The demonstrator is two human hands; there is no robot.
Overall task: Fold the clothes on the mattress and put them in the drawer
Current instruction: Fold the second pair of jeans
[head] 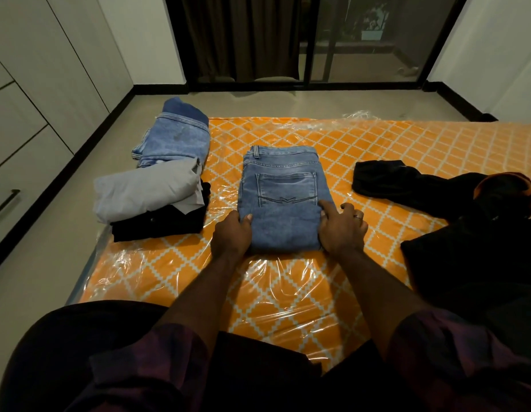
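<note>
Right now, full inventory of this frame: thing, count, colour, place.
mid-blue folded jeans: 1, blue, mattress centre, back pocket up
light-blue folded denim: count unclear, light blue, darker blue at far end, far left corner of mattress
grey folded garment: 1, grey, left side, lying on the black folded garment
black folded garment: 1, black, left edge, under the grey one
loose black clothes: count unclear, black with some orange, right side, unfolded
mattress: 1, orange with white lattice, wrapped in clear plastic
drawer handle: 1, black, on white cabinet at left
curtain: 1, dark brown, far wall
left grip: holds the jeans' left edge
right grip: holds the jeans' right edge, wears a ring
</note>
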